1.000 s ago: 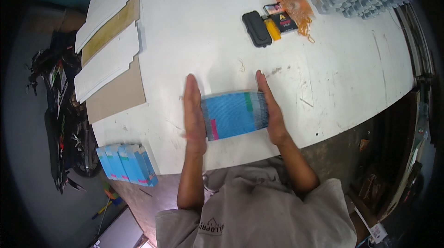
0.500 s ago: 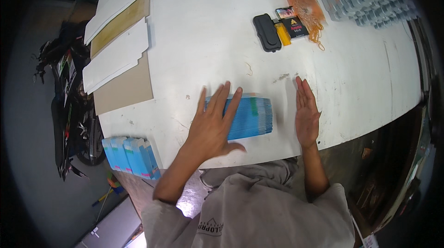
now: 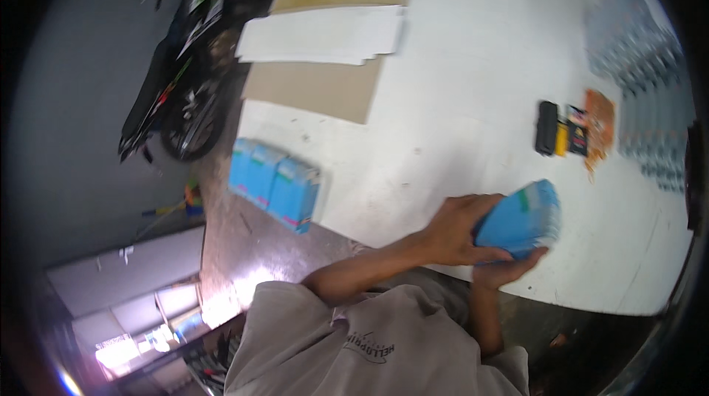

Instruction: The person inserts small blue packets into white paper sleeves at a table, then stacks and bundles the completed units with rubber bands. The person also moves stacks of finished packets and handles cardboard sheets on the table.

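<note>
A stack of flat blue folded cartons [image 3: 519, 220], with a green patch on its upper face, is tilted up off the white table near its front edge. My left hand [image 3: 459, 230] grips its left end, thumb along the near side and fingers behind. My right hand [image 3: 509, 269] holds it from below at the near right, with the fingers partly hidden under the stack. Similar bundles of blue cartons [image 3: 294, 193] stand side by side at the table's left corner.
White sheets [image 3: 317, 35] and brown boards [image 3: 310, 89] lie at the far left of the table [image 3: 473, 86]. At the right are a black case [image 3: 546, 128], a yellow lighter [image 3: 561, 140], an orange bag of rubber bands [image 3: 600, 123] and grey stacks [image 3: 653, 115]. A motorbike [image 3: 188, 86] stands left.
My hands, earlier spread apart around the stack lying on the table, have closed on it and lifted and tilted it. The view has swung left, showing more of the floor.
</note>
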The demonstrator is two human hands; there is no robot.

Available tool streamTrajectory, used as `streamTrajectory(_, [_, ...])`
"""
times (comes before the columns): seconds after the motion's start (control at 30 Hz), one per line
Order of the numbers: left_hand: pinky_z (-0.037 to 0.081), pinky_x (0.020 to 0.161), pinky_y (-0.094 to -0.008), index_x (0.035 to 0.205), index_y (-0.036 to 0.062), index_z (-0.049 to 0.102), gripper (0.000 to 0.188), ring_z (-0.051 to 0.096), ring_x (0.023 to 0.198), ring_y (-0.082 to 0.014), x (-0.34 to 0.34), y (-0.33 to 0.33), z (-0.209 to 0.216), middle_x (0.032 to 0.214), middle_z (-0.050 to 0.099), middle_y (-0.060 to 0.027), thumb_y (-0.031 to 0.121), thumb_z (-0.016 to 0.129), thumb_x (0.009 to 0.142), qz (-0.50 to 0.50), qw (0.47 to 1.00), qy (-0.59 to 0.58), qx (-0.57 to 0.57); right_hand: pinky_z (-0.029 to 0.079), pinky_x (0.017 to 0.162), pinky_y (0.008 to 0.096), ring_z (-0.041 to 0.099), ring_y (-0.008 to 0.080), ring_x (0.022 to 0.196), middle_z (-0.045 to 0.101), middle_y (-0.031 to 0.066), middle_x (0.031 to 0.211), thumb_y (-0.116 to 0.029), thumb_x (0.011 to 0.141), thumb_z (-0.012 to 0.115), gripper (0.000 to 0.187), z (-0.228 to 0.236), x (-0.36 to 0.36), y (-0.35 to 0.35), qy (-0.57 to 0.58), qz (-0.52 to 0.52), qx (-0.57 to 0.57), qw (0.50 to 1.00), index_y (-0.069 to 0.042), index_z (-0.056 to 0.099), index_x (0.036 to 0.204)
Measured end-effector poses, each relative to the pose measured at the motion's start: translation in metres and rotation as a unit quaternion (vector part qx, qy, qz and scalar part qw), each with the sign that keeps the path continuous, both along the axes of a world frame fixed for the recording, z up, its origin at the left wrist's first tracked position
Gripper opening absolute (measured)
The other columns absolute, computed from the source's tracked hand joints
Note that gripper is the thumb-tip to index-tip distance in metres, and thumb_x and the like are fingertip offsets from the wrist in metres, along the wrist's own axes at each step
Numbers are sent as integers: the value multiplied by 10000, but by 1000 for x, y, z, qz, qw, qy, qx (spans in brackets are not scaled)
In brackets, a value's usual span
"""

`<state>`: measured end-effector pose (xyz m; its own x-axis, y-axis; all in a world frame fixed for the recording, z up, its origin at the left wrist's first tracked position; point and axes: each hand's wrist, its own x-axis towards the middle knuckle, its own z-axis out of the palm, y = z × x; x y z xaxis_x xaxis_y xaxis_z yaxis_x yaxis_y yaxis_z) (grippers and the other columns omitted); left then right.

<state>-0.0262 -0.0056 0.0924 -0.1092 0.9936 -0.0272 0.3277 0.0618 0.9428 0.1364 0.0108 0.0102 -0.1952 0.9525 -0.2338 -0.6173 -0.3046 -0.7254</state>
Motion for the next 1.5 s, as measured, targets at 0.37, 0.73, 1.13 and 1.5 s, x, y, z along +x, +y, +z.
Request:
streamTrajectory(0.37, [511,721,-460,1139,-93,563,861,601,793,-409,-10,-55,49,927,585,-210,714,658,858,193,970,-81,127,493,878,422,617,292,1037,623,177,1185,-709,964,512,866,67,-1,-60,-375,6,146,915,78,500,1325])
streamTrajectory(0.73, [511,847,-449,1313,-95,535,909,629,941,-340,33,-148,102,1077,596,-213,709,594,894,212,924,-312,63,566,731,373,710,229,802,716,148,873,-838,874,539,948,160,5,-138,-546,57,234,802,83,656,1066])
streamTrajectory(1.13, [544,833,-394,1312,-77,521,756,644,985,-275,157,-221,62,1101,657,-177,489,789,888,184,930,-291,-132,533,726,414,692,265,785,726,162,848,-742,931,579,835,126,124,-211,-516,87,7,852,74,689,1069])
streamTrajectory(1.5, [484,1069,-385,1444,-41,519,590,610,1257,-224,81,-281,-97,1385,630,-135,104,776,933,111,878,-324,-335,401,1162,457,477,384,1424,505,271,1516,-712,782,796,1139,-45,122,-248,-377,402,-170,817,62,428,1533])
